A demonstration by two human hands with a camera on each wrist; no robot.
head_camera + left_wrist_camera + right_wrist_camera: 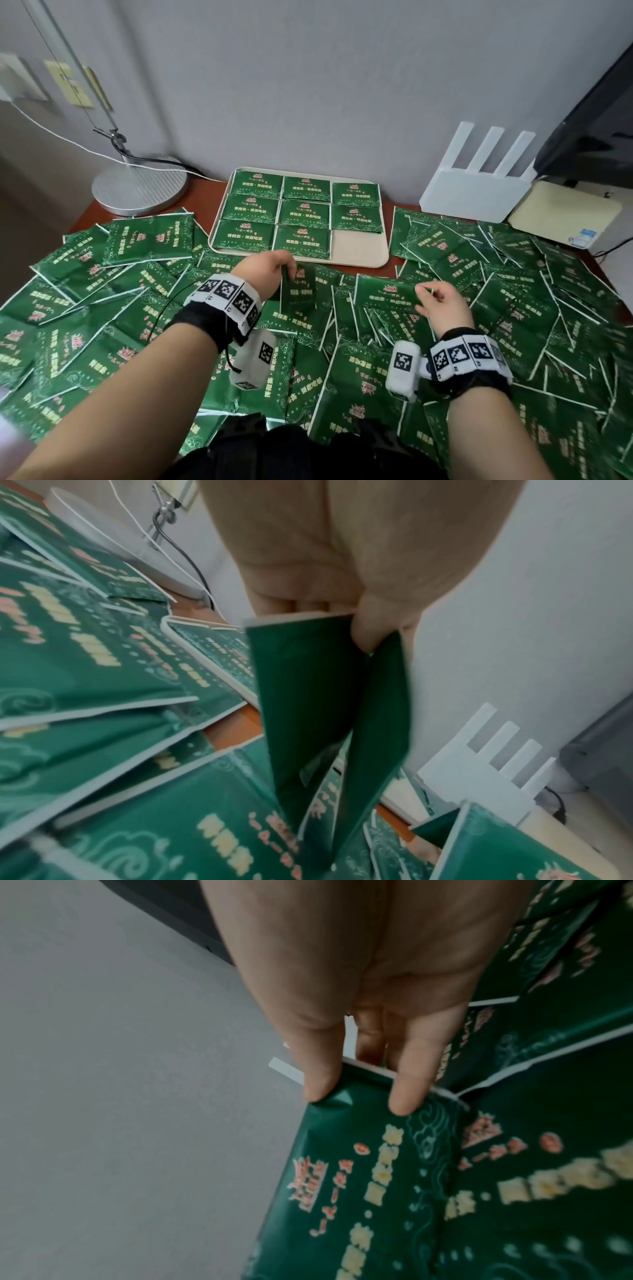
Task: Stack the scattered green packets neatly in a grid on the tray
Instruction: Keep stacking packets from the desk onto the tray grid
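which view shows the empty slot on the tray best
The head view: the whole tray is visible, with eight packets laid in a grid and the near right corner slot bare. The left wrist view catches only a blurred strip of the tray's rim; the right wrist view shows none of it.

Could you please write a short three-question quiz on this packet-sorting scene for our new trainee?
1. True or false: the left hand grips a packet lifted off the pile.
2. How many grid places on the tray show packets? A) six B) eight C) nine
3. Fill in: the right hand pinches another packet by its ____.

Key: 1 true; 2 B, the near right place is bare; 3 edge.
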